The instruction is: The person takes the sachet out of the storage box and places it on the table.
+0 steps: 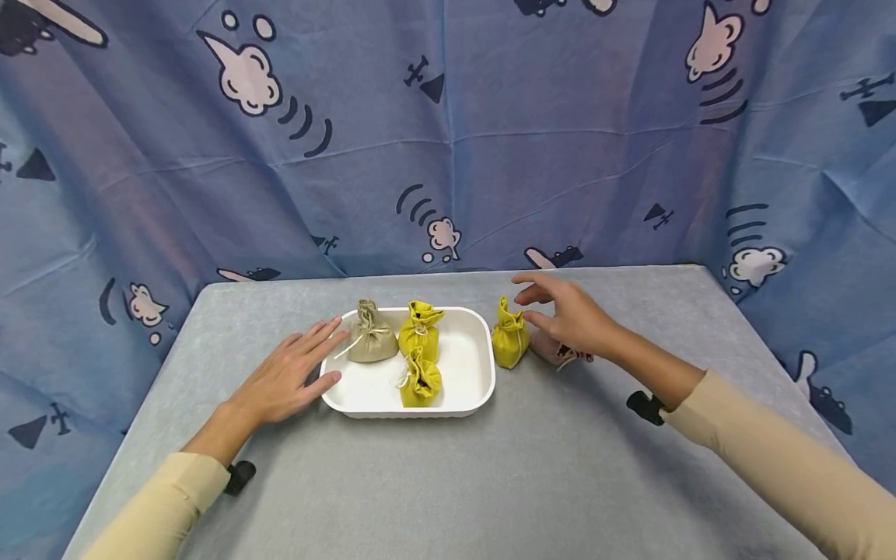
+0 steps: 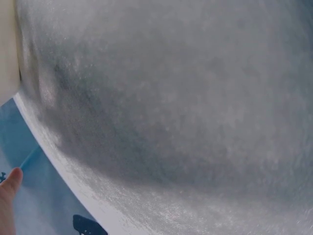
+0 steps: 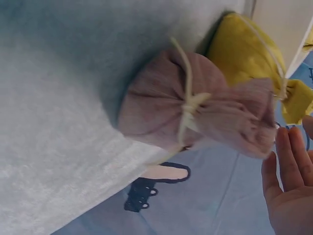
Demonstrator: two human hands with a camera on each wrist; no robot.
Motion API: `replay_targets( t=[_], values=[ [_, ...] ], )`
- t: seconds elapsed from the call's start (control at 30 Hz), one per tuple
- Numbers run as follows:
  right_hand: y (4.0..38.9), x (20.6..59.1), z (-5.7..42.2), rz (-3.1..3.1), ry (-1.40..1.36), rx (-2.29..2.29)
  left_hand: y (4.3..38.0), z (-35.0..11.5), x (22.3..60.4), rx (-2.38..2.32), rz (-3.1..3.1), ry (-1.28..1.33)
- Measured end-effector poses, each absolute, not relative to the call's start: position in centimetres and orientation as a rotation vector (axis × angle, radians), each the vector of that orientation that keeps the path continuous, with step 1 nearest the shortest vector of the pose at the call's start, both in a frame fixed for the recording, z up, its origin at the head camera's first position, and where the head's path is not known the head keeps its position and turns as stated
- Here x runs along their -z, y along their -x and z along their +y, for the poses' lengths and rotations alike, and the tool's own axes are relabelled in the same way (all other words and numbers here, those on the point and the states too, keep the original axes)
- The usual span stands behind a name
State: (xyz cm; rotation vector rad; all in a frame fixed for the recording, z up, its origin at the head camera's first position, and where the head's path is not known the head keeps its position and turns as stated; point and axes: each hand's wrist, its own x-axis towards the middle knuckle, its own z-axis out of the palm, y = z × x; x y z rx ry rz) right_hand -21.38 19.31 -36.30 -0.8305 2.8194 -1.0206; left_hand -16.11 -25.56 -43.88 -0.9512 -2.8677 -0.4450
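A white tray (image 1: 462, 389) holds a beige drawstring pouch (image 1: 374, 342) and two yellow drawstring pouches, one behind (image 1: 418, 338) and one in front (image 1: 421, 385). My left hand (image 1: 287, 377) lies with spread fingers at the tray's left rim, holding nothing. Just right of the tray stands another yellow pouch (image 1: 510, 338). My right hand (image 1: 570, 315) hovers beside that pouch's top, thumb and fingers apart. Below it is a pink drawstring pouch (image 3: 161, 103), partly hidden by the hand in the head view; the right wrist view shows its tied cord.
A grey cloth-covered table (image 1: 560, 482) lies under everything. Behind it hangs a blue patterned curtain (image 1: 532, 171). Each wrist bears a small black device, such as the one under the right sleeve (image 1: 645, 407).
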Motion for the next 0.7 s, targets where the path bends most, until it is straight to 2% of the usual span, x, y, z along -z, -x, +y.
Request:
replay_targets(
  t=[0.37, 0.7],
  values=[
    [20.7, 34.5, 17.4, 2.767, 0.914, 1.112, 16.2, -25.6, 43.9, 0.439, -2.874, 0.951],
    [19.7, 34.7, 14.9, 2.662, 0.990, 1.181, 16.2, -25.6, 44.0, 0.452, -2.884, 0.951]
  ],
)
